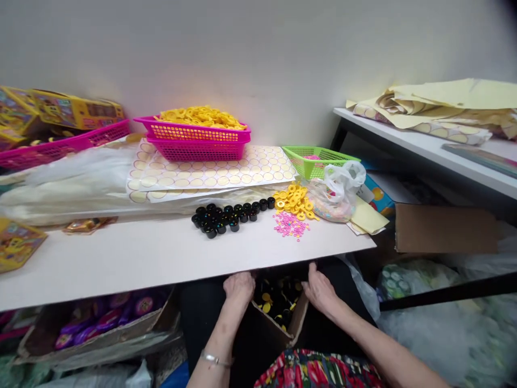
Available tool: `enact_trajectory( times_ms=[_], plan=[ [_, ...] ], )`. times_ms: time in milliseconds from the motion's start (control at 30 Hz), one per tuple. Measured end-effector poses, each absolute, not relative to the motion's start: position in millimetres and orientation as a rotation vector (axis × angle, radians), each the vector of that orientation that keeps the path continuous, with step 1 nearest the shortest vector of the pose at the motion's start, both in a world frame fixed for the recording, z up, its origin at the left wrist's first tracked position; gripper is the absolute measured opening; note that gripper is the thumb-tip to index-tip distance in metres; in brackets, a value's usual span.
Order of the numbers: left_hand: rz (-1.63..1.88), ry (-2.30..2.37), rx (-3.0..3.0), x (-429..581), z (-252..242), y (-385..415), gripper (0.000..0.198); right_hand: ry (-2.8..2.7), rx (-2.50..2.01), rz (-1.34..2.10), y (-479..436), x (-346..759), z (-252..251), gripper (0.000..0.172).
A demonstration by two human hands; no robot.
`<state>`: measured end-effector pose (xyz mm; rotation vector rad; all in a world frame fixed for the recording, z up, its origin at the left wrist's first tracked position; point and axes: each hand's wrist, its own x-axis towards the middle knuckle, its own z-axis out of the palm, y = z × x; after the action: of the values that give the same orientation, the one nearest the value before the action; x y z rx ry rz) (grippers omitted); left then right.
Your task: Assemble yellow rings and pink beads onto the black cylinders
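Note:
A small cardboard box sits on my lap under the table's front edge, filled with black and yellow round pieces. My left hand is closed at the box's left side, its fingertips hidden behind the rim. On the other side, my right hand grips the box's right edge, the thumb side toward the table. Above the box, on the tabletop, stands a cluster of small black caps. To their right lie a heap of yellow ring-shaped plastic pieces and a scatter of tiny pink beads.
Stacked pink baskets hold yellow pieces on sticker sheets. A green basket and a tied plastic bag stand right. Below the white table is a carton of purple packets. An open carton flanks the right.

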<state>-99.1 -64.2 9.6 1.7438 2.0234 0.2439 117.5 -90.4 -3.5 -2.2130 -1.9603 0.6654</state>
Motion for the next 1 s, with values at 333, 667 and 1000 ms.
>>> enact_trajectory(
  times_ms=[333,667,1000],
  plan=[
    [0.865,2.178,1.699,-129,51,-34,0.026,-1.871,-1.652,0.262,-33,165,31,0.019],
    [1.017,2.340,1.508,-117,26,31,0.029,-1.875,-1.775,0.178,49,181,34,0.023],
    [1.210,2.293,1.526,-108,25,27,0.023,-1.991,-1.888,-0.007,71,173,30,0.017]
  ],
)
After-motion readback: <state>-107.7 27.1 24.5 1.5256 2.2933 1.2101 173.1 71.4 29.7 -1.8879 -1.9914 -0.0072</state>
